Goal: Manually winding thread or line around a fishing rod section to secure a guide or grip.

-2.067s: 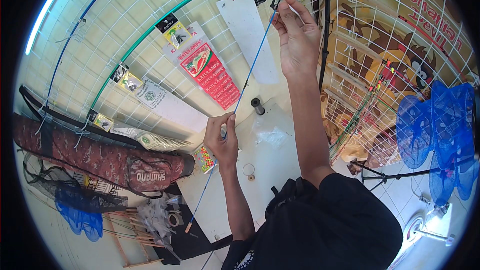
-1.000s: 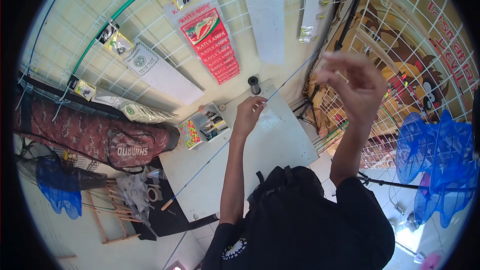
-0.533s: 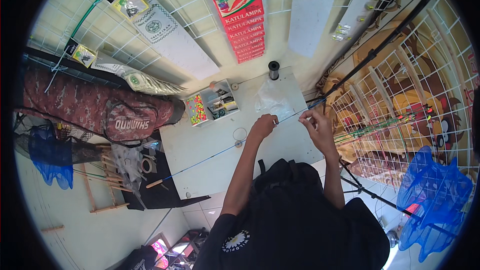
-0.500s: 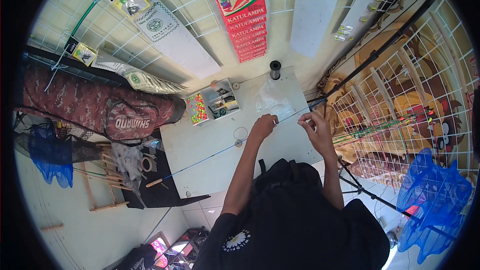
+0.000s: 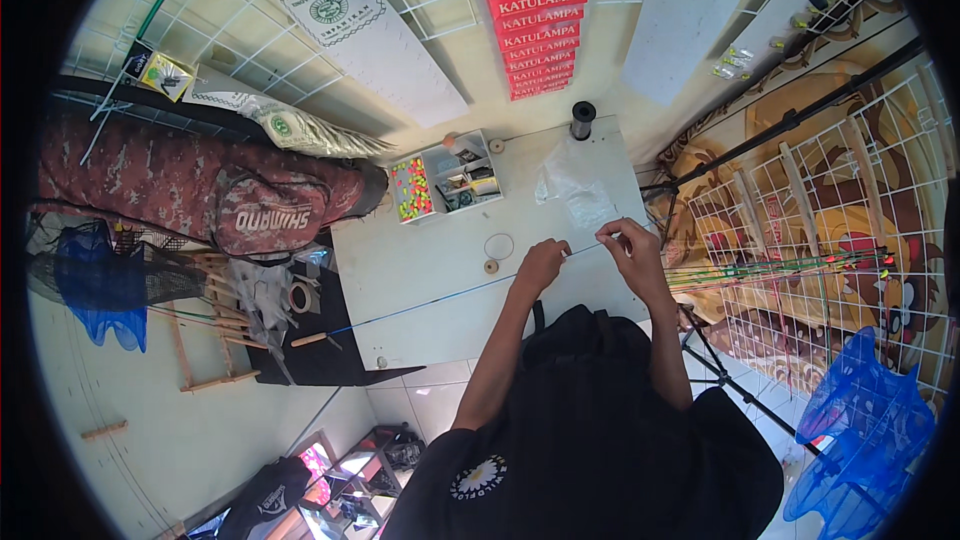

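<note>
A thin blue fishing rod (image 5: 420,304) with a wooden handle (image 5: 309,339) slants across the white table (image 5: 400,270), handle end at the left. My left hand (image 5: 543,262) is closed around the rod toward its thin right end. Just to the right, my right hand (image 5: 632,248) is raised with thumb and fingertips pinched together beside that thin end. Whatever the pinch holds is too fine to make out. Beyond the rod lie a thin ring (image 5: 499,246) and a small round spool (image 5: 491,267).
A divided box (image 5: 447,178) with colourful beads and small packets stands at the table's back, near a black spool (image 5: 583,121) and clear plastic bag (image 5: 580,195). A camouflage rod bag (image 5: 200,185) hangs left. White wire grid (image 5: 800,230) and blue nets (image 5: 860,430) flank the right.
The whole view has shifted, so the table and wall sit differently in it. My left hand still grips the rod, and the right hand's fingertips have come closer to the rod's thin end.
</note>
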Motion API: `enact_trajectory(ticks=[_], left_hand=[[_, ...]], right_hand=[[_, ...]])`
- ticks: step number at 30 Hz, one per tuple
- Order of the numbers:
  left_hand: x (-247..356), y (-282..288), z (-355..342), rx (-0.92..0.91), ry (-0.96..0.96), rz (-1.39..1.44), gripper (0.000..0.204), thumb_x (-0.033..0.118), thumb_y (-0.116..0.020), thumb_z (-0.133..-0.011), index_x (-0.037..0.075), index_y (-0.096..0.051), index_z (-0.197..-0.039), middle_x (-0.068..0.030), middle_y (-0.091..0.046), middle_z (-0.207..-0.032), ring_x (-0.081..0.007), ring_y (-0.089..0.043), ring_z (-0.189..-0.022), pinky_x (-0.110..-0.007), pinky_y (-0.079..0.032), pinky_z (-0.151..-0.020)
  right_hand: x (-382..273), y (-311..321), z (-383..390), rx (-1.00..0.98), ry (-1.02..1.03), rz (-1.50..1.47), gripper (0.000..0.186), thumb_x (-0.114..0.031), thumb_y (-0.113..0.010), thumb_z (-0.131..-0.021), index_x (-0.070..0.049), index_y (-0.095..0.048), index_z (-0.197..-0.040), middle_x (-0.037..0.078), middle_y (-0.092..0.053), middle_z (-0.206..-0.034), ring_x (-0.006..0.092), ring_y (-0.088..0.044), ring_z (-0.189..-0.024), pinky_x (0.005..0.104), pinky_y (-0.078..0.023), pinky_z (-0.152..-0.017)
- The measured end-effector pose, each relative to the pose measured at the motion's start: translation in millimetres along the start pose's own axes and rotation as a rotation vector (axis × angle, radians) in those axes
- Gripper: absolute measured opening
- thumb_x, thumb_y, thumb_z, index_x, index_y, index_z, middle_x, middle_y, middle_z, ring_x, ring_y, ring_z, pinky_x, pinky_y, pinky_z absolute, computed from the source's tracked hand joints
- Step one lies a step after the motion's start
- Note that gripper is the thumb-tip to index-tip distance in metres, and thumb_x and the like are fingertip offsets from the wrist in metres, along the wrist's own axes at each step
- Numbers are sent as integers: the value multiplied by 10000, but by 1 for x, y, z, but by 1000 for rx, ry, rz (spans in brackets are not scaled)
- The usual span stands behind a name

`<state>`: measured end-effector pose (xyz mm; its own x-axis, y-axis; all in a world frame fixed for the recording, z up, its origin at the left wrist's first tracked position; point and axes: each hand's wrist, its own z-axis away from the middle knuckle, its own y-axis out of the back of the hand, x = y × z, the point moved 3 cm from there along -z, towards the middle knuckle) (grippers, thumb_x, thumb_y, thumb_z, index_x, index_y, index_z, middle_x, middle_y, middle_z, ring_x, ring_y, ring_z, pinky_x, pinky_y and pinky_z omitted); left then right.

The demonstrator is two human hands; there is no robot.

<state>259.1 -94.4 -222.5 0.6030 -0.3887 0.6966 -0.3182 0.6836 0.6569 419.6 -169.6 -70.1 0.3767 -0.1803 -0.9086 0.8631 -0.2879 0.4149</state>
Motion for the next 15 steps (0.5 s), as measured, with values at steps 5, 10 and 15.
enact_trajectory(ticks=[5,10,15], left_hand=[[-12,-16,23,14,-53,62,209,70,-610,-841,68,-652,-1046,-152,-655,-952,-324,-632,-911,-418,-500,-804],[-26,19,40,307,-53,377,199,65,-659,-864,51,-649,-1062,-123,-673,-971,-250,-655,-856,-331,-519,-749],[-69,111,63,854,165,191,200,32,-633,-861,49,-669,-1057,-84,-679,-916,-172,-615,-732,-289,-497,-658]], right_hand=[[-2,-10,0,8,18,-4,106,-69,-678,-850,-20,-687,-944,85,-677,-874,146,-515,-602,286,-430,-579],[14,-15,10,15,32,-21,163,-48,-686,-842,-47,-711,-1002,84,-696,-864,128,-558,-634,270,-451,-608],[21,-15,17,-11,10,-42,191,-40,-701,-828,-51,-725,-1017,93,-720,-874,119,-634,-716,267,-478,-647]])
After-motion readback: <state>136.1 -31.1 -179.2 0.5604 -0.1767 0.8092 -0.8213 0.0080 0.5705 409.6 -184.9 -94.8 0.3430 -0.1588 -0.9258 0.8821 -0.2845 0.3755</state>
